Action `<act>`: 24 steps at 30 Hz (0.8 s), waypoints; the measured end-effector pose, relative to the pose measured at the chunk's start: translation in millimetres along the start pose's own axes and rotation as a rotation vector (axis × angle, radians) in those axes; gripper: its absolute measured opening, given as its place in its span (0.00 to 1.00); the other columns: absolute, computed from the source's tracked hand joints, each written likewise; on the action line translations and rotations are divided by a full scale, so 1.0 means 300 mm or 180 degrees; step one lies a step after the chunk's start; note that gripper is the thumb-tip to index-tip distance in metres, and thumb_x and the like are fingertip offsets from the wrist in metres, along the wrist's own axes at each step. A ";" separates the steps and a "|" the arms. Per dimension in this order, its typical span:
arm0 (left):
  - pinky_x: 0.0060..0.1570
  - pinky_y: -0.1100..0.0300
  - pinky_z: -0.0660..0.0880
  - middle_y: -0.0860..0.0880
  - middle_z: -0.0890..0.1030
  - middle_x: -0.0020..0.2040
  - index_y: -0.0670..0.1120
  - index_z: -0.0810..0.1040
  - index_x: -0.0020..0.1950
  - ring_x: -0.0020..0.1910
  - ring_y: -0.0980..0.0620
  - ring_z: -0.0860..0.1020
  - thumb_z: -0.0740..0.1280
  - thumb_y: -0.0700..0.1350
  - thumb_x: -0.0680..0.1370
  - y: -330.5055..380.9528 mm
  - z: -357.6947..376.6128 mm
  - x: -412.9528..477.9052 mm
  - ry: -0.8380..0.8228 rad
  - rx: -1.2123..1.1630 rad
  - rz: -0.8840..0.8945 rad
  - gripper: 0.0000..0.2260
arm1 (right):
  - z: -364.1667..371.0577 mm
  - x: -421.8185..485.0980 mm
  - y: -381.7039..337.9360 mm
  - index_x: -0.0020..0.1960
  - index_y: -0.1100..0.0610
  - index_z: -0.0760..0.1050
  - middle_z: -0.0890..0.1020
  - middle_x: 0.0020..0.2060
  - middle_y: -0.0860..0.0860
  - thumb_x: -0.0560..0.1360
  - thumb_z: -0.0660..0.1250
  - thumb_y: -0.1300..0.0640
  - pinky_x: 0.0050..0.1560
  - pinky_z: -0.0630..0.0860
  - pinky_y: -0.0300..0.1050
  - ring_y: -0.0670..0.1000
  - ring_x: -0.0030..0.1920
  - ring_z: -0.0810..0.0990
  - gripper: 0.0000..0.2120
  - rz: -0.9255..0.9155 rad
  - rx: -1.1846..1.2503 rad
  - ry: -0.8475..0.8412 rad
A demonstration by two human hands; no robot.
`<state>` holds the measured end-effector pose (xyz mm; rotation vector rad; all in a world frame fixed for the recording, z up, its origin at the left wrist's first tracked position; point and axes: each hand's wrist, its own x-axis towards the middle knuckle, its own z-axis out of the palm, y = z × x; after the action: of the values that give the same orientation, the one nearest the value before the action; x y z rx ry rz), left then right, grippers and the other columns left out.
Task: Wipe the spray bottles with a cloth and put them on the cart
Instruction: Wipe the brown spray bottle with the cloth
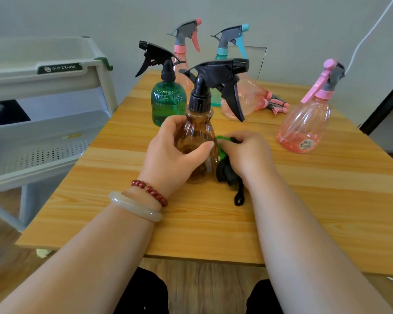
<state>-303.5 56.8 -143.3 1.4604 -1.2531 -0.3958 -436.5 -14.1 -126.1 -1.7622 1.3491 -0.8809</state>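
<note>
A brown spray bottle (199,132) with a black trigger head stands upright at the middle of the wooden table (304,200). My left hand (171,152) grips its body from the left, thumb across the front. My right hand (247,152) holds a green and black cloth (225,168) against the bottle's right side. Behind it stand a green bottle (167,103) with a black head, a pink bottle (184,48) and a teal bottle (227,51). Another pink bottle (247,98) lies on its side. A third pink bottle (304,125) stands at the right.
A pale grey tiered cart (43,91) stands left of the table, its perforated middle shelf (39,152) about level with the tabletop. A white cable (368,35) hangs on the wall at the right. A dark frame (383,103) borders the table's far right.
</note>
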 end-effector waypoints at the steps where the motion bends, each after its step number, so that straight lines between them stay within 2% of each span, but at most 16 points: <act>1: 0.55 0.63 0.78 0.62 0.79 0.51 0.55 0.70 0.60 0.51 0.67 0.78 0.76 0.50 0.72 0.000 0.001 0.000 0.0003 0.0001 0.0016 0.21 | 0.005 -0.008 -0.008 0.40 0.45 0.80 0.81 0.35 0.43 0.78 0.68 0.52 0.40 0.75 0.43 0.46 0.38 0.79 0.08 -0.0144 0.0439 0.0084; 3: 0.53 0.67 0.77 0.62 0.79 0.50 0.56 0.70 0.59 0.50 0.68 0.78 0.76 0.49 0.72 0.001 0.004 0.000 -0.0004 0.0015 0.0052 0.20 | 0.009 -0.022 -0.027 0.39 0.45 0.82 0.84 0.35 0.45 0.77 0.70 0.54 0.44 0.78 0.46 0.46 0.40 0.82 0.09 -0.0418 0.1503 0.0167; 4: 0.52 0.67 0.77 0.62 0.79 0.50 0.56 0.70 0.59 0.50 0.68 0.78 0.75 0.49 0.72 0.002 0.005 0.000 -0.0017 0.0018 0.0058 0.20 | 0.008 -0.025 -0.028 0.41 0.47 0.83 0.85 0.38 0.47 0.77 0.70 0.54 0.46 0.79 0.48 0.49 0.42 0.83 0.07 -0.0523 0.1750 0.0140; 5: 0.52 0.67 0.77 0.61 0.79 0.50 0.56 0.69 0.59 0.50 0.68 0.78 0.75 0.49 0.72 0.002 0.004 0.000 -0.0022 0.0023 0.0062 0.20 | 0.007 -0.027 -0.028 0.44 0.49 0.83 0.85 0.40 0.50 0.77 0.70 0.53 0.48 0.80 0.51 0.52 0.45 0.84 0.04 -0.0540 0.1636 0.0108; 7: 0.51 0.67 0.77 0.62 0.79 0.50 0.56 0.69 0.58 0.50 0.68 0.78 0.75 0.49 0.73 0.001 0.003 -0.001 -0.0029 0.0018 0.0051 0.20 | 0.000 -0.016 -0.017 0.47 0.54 0.82 0.84 0.43 0.55 0.78 0.69 0.51 0.47 0.79 0.52 0.56 0.46 0.82 0.07 -0.0368 0.0692 0.0048; 9: 0.52 0.66 0.78 0.62 0.79 0.50 0.57 0.69 0.58 0.49 0.68 0.78 0.75 0.48 0.73 0.001 0.002 -0.001 -0.0059 -0.0029 0.0037 0.19 | -0.007 -0.006 -0.004 0.46 0.53 0.82 0.83 0.40 0.53 0.79 0.67 0.53 0.40 0.74 0.45 0.52 0.41 0.79 0.07 -0.0007 -0.0139 -0.0111; 11: 0.52 0.64 0.78 0.61 0.79 0.50 0.57 0.70 0.58 0.49 0.66 0.78 0.75 0.48 0.74 -0.001 0.002 -0.001 -0.0081 -0.0062 0.0046 0.18 | -0.007 -0.006 -0.002 0.42 0.48 0.80 0.81 0.37 0.48 0.79 0.67 0.53 0.39 0.74 0.46 0.50 0.38 0.78 0.08 0.0098 -0.0254 -0.0104; 12: 0.52 0.64 0.78 0.61 0.80 0.50 0.57 0.70 0.58 0.49 0.66 0.79 0.74 0.47 0.74 0.000 0.002 -0.001 -0.0087 -0.0090 0.0051 0.18 | -0.003 -0.010 -0.008 0.40 0.46 0.78 0.81 0.36 0.46 0.79 0.68 0.53 0.41 0.75 0.47 0.49 0.38 0.79 0.09 -0.0017 -0.0021 -0.0007; 15: 0.53 0.69 0.76 0.61 0.79 0.52 0.60 0.71 0.59 0.51 0.67 0.78 0.74 0.48 0.74 0.000 0.001 0.000 -0.0105 -0.0123 0.0093 0.18 | 0.008 -0.032 -0.038 0.38 0.44 0.82 0.84 0.37 0.44 0.77 0.70 0.55 0.46 0.78 0.45 0.46 0.42 0.83 0.10 -0.0536 0.1569 0.0173; 16: 0.56 0.69 0.74 0.62 0.78 0.54 0.61 0.71 0.59 0.55 0.66 0.77 0.73 0.52 0.73 -0.003 0.004 0.001 -0.0104 -0.0088 0.0136 0.18 | 0.007 -0.033 -0.040 0.39 0.43 0.82 0.85 0.37 0.44 0.77 0.70 0.55 0.46 0.78 0.44 0.47 0.44 0.83 0.10 -0.0673 0.1692 0.0168; 18: 0.65 0.64 0.70 0.58 0.72 0.60 0.59 0.73 0.62 0.63 0.59 0.72 0.70 0.63 0.68 -0.017 0.008 0.006 -0.0112 0.0192 0.0153 0.24 | 0.008 -0.016 -0.026 0.40 0.45 0.81 0.82 0.35 0.45 0.78 0.69 0.53 0.44 0.76 0.45 0.49 0.42 0.81 0.09 -0.0584 0.0997 0.0160; 20: 0.68 0.60 0.68 0.54 0.67 0.60 0.53 0.74 0.68 0.64 0.54 0.69 0.70 0.68 0.65 -0.023 0.010 0.010 -0.0124 0.0447 0.0021 0.35 | 0.001 -0.001 -0.010 0.43 0.50 0.81 0.79 0.33 0.47 0.79 0.67 0.52 0.41 0.74 0.47 0.52 0.39 0.79 0.08 -0.0084 0.0055 -0.0019; 22: 0.64 0.67 0.68 0.55 0.68 0.57 0.52 0.72 0.71 0.60 0.57 0.70 0.73 0.65 0.67 -0.022 0.009 0.011 -0.0140 0.0494 -0.0019 0.35 | -0.001 0.005 0.000 0.44 0.51 0.81 0.78 0.33 0.48 0.79 0.67 0.53 0.40 0.74 0.46 0.51 0.38 0.78 0.07 0.0220 -0.0245 -0.0079; 24: 0.57 0.77 0.66 0.59 0.70 0.55 0.53 0.71 0.72 0.55 0.64 0.71 0.74 0.60 0.70 -0.016 0.006 0.009 -0.0110 0.0471 0.0095 0.33 | 0.000 -0.001 -0.003 0.38 0.46 0.79 0.80 0.30 0.44 0.78 0.68 0.54 0.37 0.75 0.42 0.46 0.36 0.80 0.10 -0.0022 0.0240 0.0088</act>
<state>-301.7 52.8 -147.1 1.5632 -1.3538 -0.3150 -436.2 -13.5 -125.3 -1.7037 1.3112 -0.9509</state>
